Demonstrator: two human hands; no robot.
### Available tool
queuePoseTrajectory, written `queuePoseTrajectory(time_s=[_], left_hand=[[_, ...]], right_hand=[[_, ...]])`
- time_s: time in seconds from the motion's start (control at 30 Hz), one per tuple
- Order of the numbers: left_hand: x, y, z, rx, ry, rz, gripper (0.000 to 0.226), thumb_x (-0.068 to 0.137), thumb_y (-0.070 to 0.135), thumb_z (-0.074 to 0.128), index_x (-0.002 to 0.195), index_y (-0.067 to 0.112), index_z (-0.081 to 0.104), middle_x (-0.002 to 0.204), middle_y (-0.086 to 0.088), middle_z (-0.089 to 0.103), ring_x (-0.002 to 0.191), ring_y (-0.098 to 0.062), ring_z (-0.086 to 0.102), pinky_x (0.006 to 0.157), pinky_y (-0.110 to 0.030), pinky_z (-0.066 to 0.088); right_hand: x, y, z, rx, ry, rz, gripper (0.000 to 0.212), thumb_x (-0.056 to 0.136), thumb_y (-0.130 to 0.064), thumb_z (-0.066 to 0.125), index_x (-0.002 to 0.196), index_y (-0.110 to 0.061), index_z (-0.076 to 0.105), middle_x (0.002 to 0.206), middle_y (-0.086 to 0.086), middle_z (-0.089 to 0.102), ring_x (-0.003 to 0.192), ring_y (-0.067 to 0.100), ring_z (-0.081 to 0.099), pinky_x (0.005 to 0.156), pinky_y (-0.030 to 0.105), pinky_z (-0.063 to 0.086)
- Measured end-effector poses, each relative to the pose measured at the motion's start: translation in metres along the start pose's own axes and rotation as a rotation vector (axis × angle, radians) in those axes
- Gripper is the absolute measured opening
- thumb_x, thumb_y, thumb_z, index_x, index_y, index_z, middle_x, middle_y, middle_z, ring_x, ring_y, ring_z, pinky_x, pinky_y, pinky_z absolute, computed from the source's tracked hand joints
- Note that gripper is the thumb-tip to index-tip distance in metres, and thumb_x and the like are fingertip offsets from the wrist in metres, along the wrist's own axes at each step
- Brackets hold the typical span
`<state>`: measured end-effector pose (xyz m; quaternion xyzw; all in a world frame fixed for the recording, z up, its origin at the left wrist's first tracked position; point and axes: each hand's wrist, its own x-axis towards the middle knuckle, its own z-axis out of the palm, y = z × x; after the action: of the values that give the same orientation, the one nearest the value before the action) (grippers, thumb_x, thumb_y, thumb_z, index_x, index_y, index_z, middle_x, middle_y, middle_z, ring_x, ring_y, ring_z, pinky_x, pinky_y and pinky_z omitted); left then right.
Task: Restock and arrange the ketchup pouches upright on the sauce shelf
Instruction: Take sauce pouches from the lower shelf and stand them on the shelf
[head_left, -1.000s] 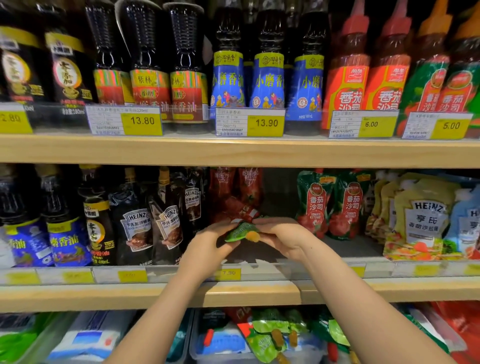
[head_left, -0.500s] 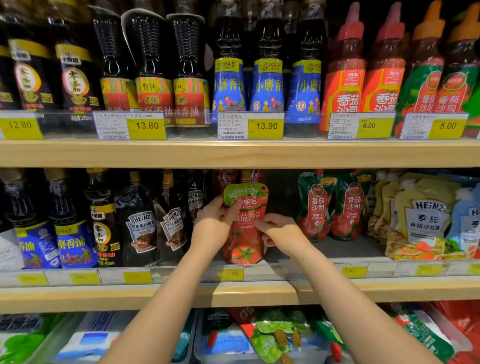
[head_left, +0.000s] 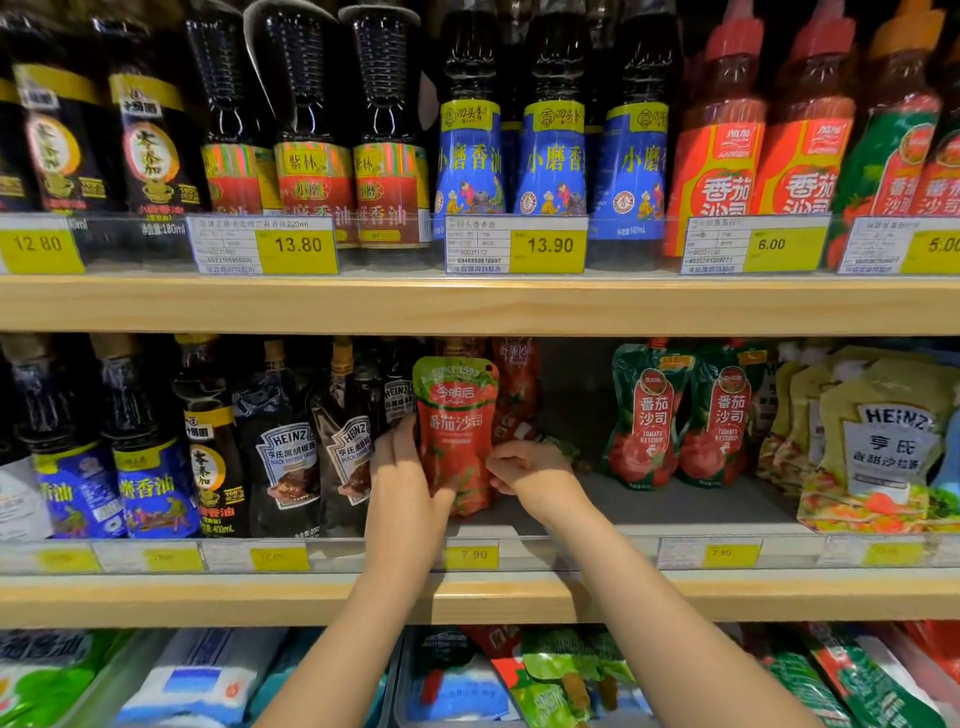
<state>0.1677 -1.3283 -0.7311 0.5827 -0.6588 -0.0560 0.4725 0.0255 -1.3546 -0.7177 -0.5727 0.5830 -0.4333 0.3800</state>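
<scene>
A red ketchup pouch with a green top (head_left: 457, 415) stands upright on the middle shelf (head_left: 649, 506), just right of the dark Heinz bottles. My left hand (head_left: 402, 475) grips its lower left side. My right hand (head_left: 530, 470) pinches its lower right edge. Behind it lean more red pouches (head_left: 517, 384), partly hidden. Two green-and-red ketchup pouches (head_left: 685, 415) stand upright further right, with a bare gap of shelf between them and the held pouch.
Dark Heinz pepper sauce bottles (head_left: 317, 447) crowd the left. Yellow Heinz salad dressing pouches (head_left: 883, 441) fill the right. Bottles line the upper shelf (head_left: 478, 306). A bin (head_left: 545, 675) below holds loose pouches. Price tags run along the shelf rail (head_left: 470, 555).
The pouch went from lying flat between both hands to standing upright on the shelf. Both hands slid down to its lower sides, and the pouch moved slightly back.
</scene>
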Motion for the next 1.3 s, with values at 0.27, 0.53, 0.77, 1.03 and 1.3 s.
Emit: queuePoseTrajectory(time_s=[0.27, 0.53, 0.77, 1.03, 1.3], left_hand=[[-0.005, -0.010, 0.003, 0.247, 0.051, 0.466, 0.026, 0.084, 0.026, 0.049, 0.097, 0.010, 0.065, 0.117, -0.011, 0.059, 0.107, -0.034, 0.053, 0.073, -0.042, 0.054], [-0.003, -0.011, 0.006, 0.257, -0.017, 0.429, 0.039, 0.086, 0.032, 0.039, 0.098, 0.011, 0.070, 0.121, -0.002, 0.060, 0.110, -0.023, 0.047, 0.068, -0.036, 0.055], [-0.006, -0.007, 0.003, 0.273, 0.001, 0.452, 0.033, 0.085, 0.033, 0.041, 0.088, 0.015, 0.069, 0.100, -0.003, 0.066, 0.093, -0.021, 0.053, 0.046, -0.031, 0.048], [-0.011, 0.002, 0.002, 0.177, -0.184, 0.418, 0.028, 0.083, 0.031, 0.064, 0.106, 0.014, 0.063, 0.100, -0.006, 0.064, 0.091, -0.027, 0.062, 0.066, -0.036, 0.053], [-0.016, 0.049, 0.044, 0.078, -0.238, 0.353, 0.048, 0.083, 0.038, 0.060, 0.129, 0.031, 0.048, 0.120, 0.002, 0.061, 0.108, -0.021, 0.057, 0.083, -0.034, 0.049]], right_hand=[[0.011, 0.020, -0.043, -0.626, -0.018, -0.119, 0.043, 0.090, -0.027, 0.054, 0.131, -0.014, 0.049, 0.139, 0.008, 0.047, 0.124, 0.025, 0.046, 0.099, 0.025, 0.034], [0.017, 0.026, -0.050, -1.019, -0.180, -0.021, 0.052, 0.093, -0.039, 0.042, 0.140, -0.018, 0.034, 0.149, 0.010, 0.033, 0.132, 0.030, 0.035, 0.106, 0.034, 0.032], [0.001, 0.013, -0.055, -0.925, -0.186, -0.026, 0.031, 0.086, -0.008, 0.056, 0.114, -0.019, 0.060, 0.132, 0.008, 0.049, 0.117, 0.027, 0.050, 0.099, 0.032, 0.042], [-0.036, 0.000, -0.076, -0.741, 0.030, -0.163, 0.023, 0.082, -0.009, 0.059, 0.103, -0.013, 0.068, 0.114, 0.008, 0.062, 0.101, 0.021, 0.058, 0.080, 0.016, 0.041], [-0.086, -0.021, -0.108, -0.414, 0.252, -0.386, 0.014, 0.075, -0.017, 0.068, 0.085, -0.025, 0.073, 0.080, -0.013, 0.063, 0.072, -0.002, 0.057, 0.062, 0.003, 0.042]])
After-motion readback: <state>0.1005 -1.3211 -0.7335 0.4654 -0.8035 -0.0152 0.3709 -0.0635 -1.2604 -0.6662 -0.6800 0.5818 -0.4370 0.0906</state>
